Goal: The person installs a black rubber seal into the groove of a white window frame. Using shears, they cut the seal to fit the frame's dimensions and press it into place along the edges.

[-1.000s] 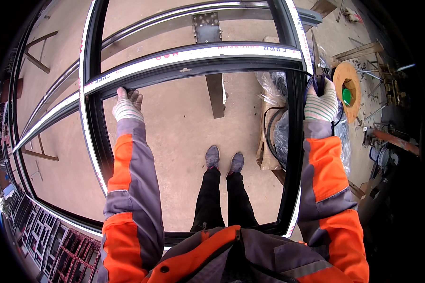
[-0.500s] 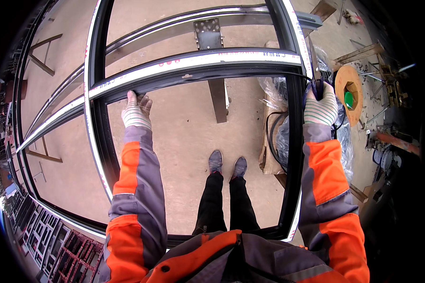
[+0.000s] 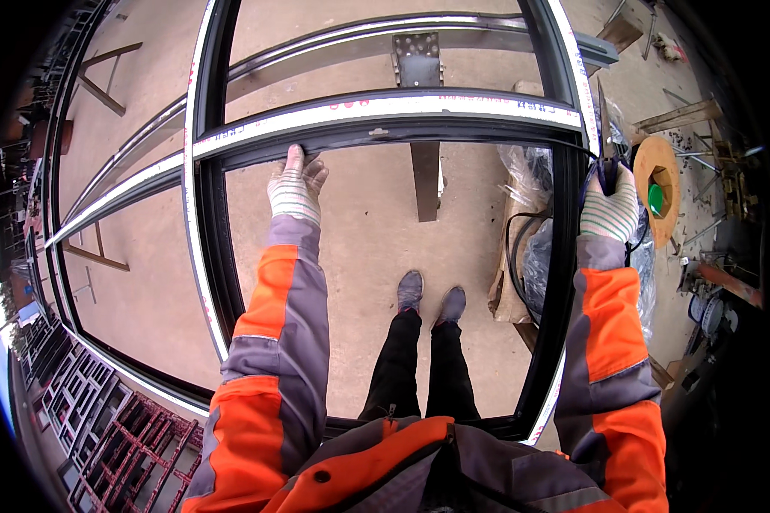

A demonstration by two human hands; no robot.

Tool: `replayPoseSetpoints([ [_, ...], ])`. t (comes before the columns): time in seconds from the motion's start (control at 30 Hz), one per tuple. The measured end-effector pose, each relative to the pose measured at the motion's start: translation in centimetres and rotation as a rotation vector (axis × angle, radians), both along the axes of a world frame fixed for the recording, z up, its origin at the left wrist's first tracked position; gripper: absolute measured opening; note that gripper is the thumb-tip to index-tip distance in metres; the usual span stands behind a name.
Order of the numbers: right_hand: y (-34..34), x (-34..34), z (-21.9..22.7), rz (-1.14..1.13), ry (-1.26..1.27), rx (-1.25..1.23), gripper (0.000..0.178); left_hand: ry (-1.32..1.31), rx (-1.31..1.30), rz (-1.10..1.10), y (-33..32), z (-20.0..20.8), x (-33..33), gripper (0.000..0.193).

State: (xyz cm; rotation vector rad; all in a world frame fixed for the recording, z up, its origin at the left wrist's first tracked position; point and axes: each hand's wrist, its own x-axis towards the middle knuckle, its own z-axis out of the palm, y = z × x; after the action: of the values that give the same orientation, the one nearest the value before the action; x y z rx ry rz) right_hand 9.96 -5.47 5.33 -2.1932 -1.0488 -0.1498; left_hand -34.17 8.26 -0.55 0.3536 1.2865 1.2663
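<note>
A large black window frame with white protective film spans the view in front of me. My left hand, in a striped knit glove, has its thumb on the dark groove along the crossbar's near side; its fingers are apart. At the frame's right upright, my gloved right hand is closed around dark-handled scissors, their blades pointing away from me. A thin black rubber strip runs from the crossbar's groove to the right hand. What the right fingers do under the handles is hidden.
Beneath the frame stands a metal support. Plastic-wrapped goods with a looped black strip lie below the right upright. Farther right are an orange-brown reel and timber pieces. Metal racks stand at the lower left.
The whole view has shifted, so the frame sits farther right in the picture. My left hand has slid a little to the right along the crossbar. The right hand still grips the scissors.
</note>
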Motion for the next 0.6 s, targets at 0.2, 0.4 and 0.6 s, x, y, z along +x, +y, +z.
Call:
replayPoseSetpoints([
  [0.2,-0.1,0.1,-0.4,0.004,-0.003,-0.008,0.025,-0.02,-0.008,0.026,0.2,-0.7,0.8,0.022],
  [0.4,-0.4,0.9,-0.8,0.003,-0.017,-0.001,0.029,-0.026,-0.018,-0.079,-0.7,0.6,2.2,0.027],
  [0.6,-0.1,-0.1,-0.1,0.0,0.026,-0.02,0.029,0.004,0.01,-0.051,-0.5,-0.4,2.0,0.026],
])
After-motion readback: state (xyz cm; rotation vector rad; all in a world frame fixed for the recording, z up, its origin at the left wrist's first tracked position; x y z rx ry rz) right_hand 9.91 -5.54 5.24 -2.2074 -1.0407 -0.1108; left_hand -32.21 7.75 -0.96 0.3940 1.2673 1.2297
